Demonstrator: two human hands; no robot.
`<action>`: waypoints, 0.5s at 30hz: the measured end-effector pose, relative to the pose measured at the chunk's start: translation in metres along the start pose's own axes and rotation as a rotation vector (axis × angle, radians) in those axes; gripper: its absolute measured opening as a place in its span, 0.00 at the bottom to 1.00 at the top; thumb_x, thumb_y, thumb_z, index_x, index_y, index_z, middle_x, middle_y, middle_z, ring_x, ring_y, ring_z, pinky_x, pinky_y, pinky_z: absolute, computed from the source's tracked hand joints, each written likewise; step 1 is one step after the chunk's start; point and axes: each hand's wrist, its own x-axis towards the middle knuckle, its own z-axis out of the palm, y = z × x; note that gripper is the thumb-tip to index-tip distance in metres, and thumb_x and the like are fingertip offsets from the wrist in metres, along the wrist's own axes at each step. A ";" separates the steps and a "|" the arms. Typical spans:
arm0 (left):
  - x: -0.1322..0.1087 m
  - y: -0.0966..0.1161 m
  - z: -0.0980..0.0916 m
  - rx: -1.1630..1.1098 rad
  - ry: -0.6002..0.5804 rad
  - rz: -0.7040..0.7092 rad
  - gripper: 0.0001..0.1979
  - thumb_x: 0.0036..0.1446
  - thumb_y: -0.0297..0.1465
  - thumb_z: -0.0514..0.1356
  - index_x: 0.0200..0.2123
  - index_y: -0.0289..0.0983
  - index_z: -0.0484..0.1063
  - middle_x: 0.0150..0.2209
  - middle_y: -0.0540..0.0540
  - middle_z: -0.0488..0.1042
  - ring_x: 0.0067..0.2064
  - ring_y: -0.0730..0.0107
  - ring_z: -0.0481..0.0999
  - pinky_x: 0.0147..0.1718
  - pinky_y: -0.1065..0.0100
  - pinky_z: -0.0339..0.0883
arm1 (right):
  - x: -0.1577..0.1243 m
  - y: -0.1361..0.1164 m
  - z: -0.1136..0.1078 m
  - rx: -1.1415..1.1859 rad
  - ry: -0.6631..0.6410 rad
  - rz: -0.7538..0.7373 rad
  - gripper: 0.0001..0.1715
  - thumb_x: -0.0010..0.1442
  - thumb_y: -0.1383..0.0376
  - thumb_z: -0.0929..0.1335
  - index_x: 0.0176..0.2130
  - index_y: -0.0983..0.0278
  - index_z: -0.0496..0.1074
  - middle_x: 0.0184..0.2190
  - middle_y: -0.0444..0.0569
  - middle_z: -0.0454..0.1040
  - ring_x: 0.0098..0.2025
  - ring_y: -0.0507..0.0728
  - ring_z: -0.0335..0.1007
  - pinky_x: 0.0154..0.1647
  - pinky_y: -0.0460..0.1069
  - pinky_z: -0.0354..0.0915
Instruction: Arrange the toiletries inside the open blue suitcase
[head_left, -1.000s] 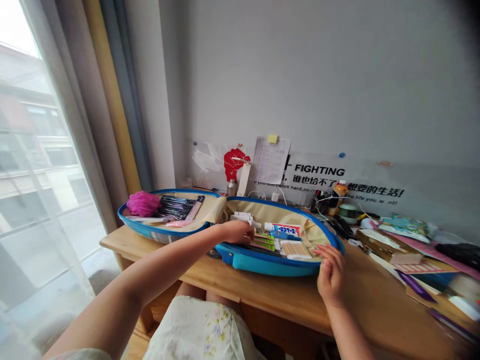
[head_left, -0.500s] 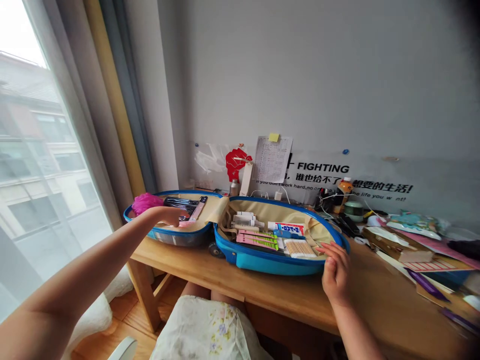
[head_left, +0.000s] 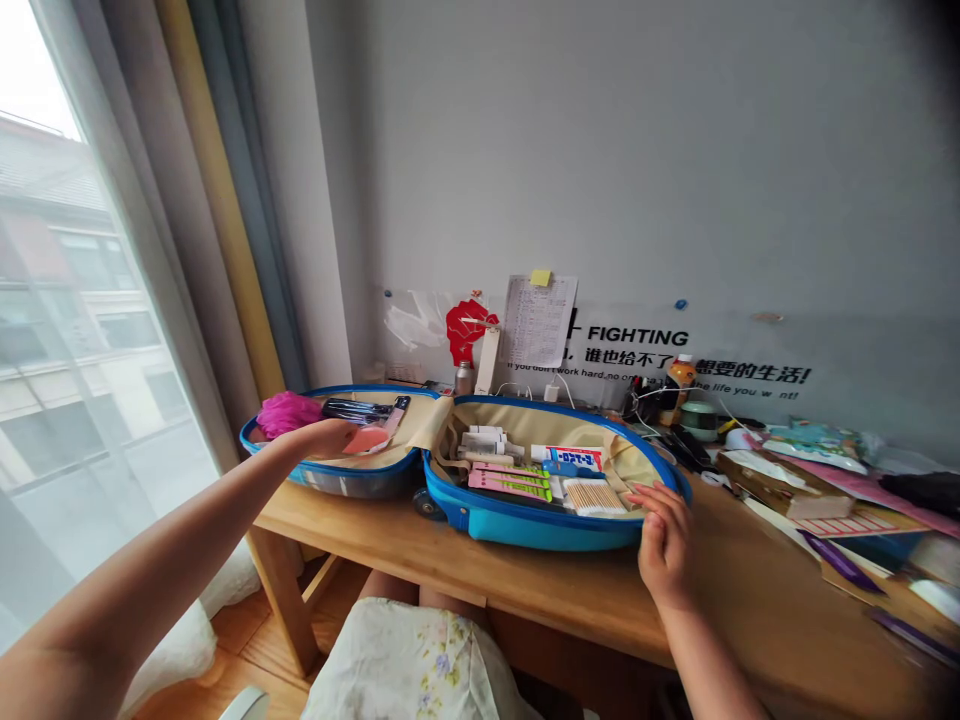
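Observation:
A blue suitcase (head_left: 540, 530) lies spread in two halves on the desk. My left hand (head_left: 334, 437) reaches into its left half, fingers closed at a flat coral-pink piece (head_left: 367, 438); its kind is unclear. Beside it are a pink comb-like strip (head_left: 395, 418), dark packaged items (head_left: 356, 409) and a magenta bath puff (head_left: 289, 412). My right hand (head_left: 665, 540) rests at the right half's near right rim, fingers stretched over the edge. Cotton swabs (head_left: 592, 497), a toothpaste box (head_left: 574, 457), pink-green sachets (head_left: 510, 481) and white tubes (head_left: 484, 440) lie in that half.
The wooden desk (head_left: 570, 580) carries clutter on the right: papers, a wipes pack (head_left: 814, 445), a purple item (head_left: 844, 562) and an orange-capped drink bottle (head_left: 677, 388). Cables run along the wall. A curtained window is at left.
My left hand has drawn back slightly to the left, and more of the coral-pink piece shows at its fingers. The right hand stays at the suitcase rim. The view has shifted slightly.

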 end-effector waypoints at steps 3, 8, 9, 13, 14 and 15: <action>-0.006 0.020 -0.024 0.029 0.074 -0.080 0.17 0.61 0.32 0.48 0.40 0.35 0.76 0.39 0.39 0.80 0.41 0.56 0.78 0.42 0.63 0.68 | 0.001 -0.001 0.000 -0.013 -0.001 -0.015 0.20 0.68 0.63 0.55 0.41 0.63 0.74 0.41 0.55 0.75 0.53 0.62 0.68 0.55 0.62 0.64; -0.017 0.107 -0.058 0.043 0.231 -0.042 0.21 0.64 0.30 0.45 0.57 0.39 0.69 0.51 0.41 0.77 0.51 0.55 0.76 0.47 0.63 0.67 | 0.001 -0.002 0.000 0.007 0.021 -0.003 0.20 0.68 0.62 0.56 0.40 0.62 0.74 0.41 0.54 0.75 0.52 0.62 0.69 0.55 0.63 0.64; -0.017 0.128 -0.058 0.055 0.239 0.019 0.23 0.64 0.29 0.46 0.60 0.39 0.66 0.52 0.40 0.76 0.52 0.55 0.76 0.48 0.62 0.67 | 0.001 -0.002 0.000 0.015 0.025 0.003 0.19 0.68 0.62 0.56 0.40 0.62 0.74 0.41 0.54 0.75 0.52 0.62 0.69 0.55 0.63 0.64; -0.006 0.199 -0.045 0.098 0.136 0.252 0.24 0.59 0.23 0.51 0.59 0.33 0.65 0.56 0.34 0.72 0.54 0.53 0.74 0.51 0.60 0.67 | 0.002 -0.003 0.000 0.018 0.023 0.001 0.19 0.68 0.62 0.56 0.40 0.62 0.74 0.41 0.54 0.75 0.52 0.62 0.69 0.55 0.63 0.64; -0.002 0.212 -0.039 0.111 0.102 0.288 0.24 0.58 0.22 0.53 0.58 0.32 0.66 0.56 0.32 0.72 0.55 0.51 0.74 0.51 0.59 0.68 | 0.002 -0.003 0.000 0.017 0.023 -0.006 0.19 0.68 0.63 0.56 0.40 0.62 0.74 0.41 0.55 0.75 0.52 0.62 0.69 0.55 0.63 0.64; 0.002 0.223 -0.034 0.120 0.077 0.313 0.23 0.58 0.22 0.54 0.57 0.31 0.67 0.56 0.30 0.72 0.54 0.50 0.74 0.50 0.58 0.68 | 0.002 -0.003 0.000 0.018 0.022 -0.011 0.19 0.68 0.63 0.56 0.40 0.62 0.74 0.41 0.55 0.75 0.52 0.62 0.69 0.55 0.63 0.64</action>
